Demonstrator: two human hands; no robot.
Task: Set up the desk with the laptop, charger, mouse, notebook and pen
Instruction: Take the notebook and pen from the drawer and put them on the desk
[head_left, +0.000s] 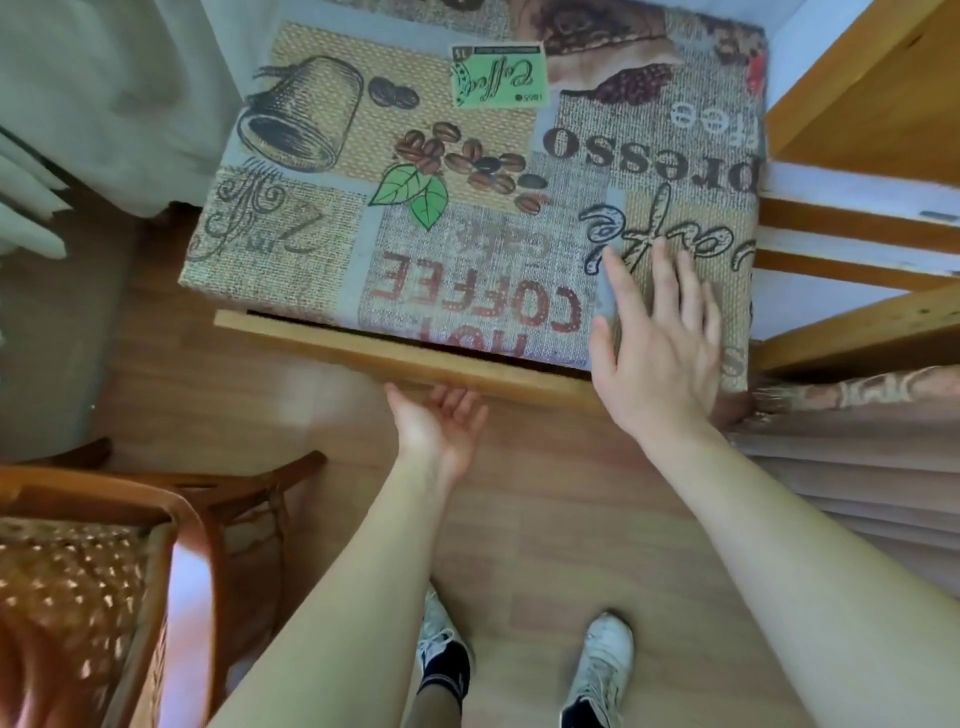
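Note:
A small desk stands in front of me, covered by a coffee-print tablecloth (467, 171). A wooden ledge (363, 348) juts out under its near edge. My right hand (657, 338) lies flat, fingers spread, on the cloth at the near right corner. My left hand (436, 423) is palm up below the wooden ledge, its fingertips touching the underside. Both hands hold nothing. No laptop, charger, mouse, notebook or pen shows in this view.
A wooden chair (104, 561) with a patterned seat stands at the lower left. Wooden shelving (857, 234) rises on the right, with a striped fabric (857, 457) below it. A white curtain (104, 93) hangs at the upper left. My shoes (597, 670) stand on the wooden floor.

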